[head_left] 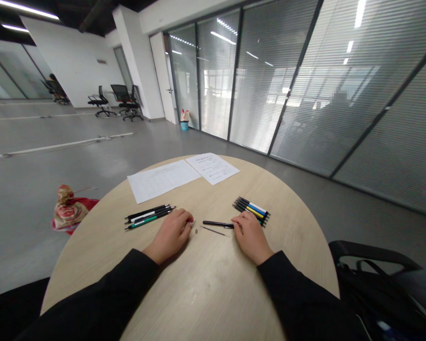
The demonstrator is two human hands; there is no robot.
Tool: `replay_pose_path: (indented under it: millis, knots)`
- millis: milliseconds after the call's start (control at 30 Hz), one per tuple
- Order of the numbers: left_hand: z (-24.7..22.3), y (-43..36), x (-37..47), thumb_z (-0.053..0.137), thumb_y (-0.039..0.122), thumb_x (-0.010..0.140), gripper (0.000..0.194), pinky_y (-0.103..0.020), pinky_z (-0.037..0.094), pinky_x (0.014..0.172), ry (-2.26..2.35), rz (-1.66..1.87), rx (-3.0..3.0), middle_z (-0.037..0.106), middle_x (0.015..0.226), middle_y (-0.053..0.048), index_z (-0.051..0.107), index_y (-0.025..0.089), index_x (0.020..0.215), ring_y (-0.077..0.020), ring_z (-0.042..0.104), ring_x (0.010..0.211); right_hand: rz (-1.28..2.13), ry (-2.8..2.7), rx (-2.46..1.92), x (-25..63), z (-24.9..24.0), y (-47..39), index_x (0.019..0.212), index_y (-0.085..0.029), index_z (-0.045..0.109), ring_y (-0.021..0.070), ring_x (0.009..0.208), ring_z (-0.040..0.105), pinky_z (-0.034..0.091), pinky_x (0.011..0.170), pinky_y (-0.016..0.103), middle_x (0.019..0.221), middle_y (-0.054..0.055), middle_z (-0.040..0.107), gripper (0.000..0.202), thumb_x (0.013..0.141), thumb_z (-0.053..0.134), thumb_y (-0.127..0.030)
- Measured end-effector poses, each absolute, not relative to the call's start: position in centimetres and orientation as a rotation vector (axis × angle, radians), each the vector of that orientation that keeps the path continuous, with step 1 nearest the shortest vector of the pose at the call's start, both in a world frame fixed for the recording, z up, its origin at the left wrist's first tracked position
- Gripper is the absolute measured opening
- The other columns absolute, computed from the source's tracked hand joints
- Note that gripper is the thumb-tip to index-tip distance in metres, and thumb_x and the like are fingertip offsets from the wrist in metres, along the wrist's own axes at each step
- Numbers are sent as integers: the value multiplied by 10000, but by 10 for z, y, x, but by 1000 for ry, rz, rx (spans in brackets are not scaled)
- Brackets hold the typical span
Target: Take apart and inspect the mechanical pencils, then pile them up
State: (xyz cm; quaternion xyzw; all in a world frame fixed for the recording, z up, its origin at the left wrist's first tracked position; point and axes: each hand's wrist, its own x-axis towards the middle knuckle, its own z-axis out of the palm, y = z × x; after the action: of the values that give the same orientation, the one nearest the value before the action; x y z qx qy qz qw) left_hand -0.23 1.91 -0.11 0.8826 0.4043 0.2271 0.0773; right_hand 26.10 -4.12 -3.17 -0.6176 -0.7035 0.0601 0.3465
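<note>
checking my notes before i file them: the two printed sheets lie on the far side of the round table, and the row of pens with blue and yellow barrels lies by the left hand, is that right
Not quite: the head view shows the row of pens with blue and yellow barrels by the right hand, not the left.

L sleeve (104, 289) + R sleeve (298, 293): both blk, long, plain matte fabric, straight-edged ends; fingers (238, 220) bare.

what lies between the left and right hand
The head view shows a black pen reaching the right hand, a thin dark rod, and, near the left hand, a tiny unidentifiable piece.
</note>
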Motion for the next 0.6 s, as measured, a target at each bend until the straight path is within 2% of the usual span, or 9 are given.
replay_pose_path:
  millis: [200,367,500,600]
  knots:
    - [13,-1,10,448,215,973,221,-415,465,921,918,595,2850,609,1110,-115,651,197,1058,-257,532,1022,160,-1876,-1663,258,-29,-44,931,-169,747,219,949,556,439,882,324,943,86,639,204,941,546,-139]
    - [11,-5,14,517,244,950,336,-516,415,1054,903,512,2968,527,1367,-141,606,219,1273,-321,454,1227,113,-1912,-1713,258,-30,-44,916,-186,755,225,960,547,431,885,327,941,89,632,201,943,557,-158]
    - [6,-4,13,558,241,926,358,-558,396,1079,877,421,2993,468,1475,-127,598,234,1282,-346,427,1278,97,-1940,-1735,259,-30,-44,908,-198,753,231,966,548,429,886,330,931,90,637,183,937,575,-169]
    - [2,-3,13,567,231,930,330,-554,400,1081,880,427,2990,469,1482,-117,608,240,1258,-342,424,1290,91,-1949,-1739,259,-30,-44,890,-194,740,231,961,551,428,890,332,931,85,644,163,934,585,-170]
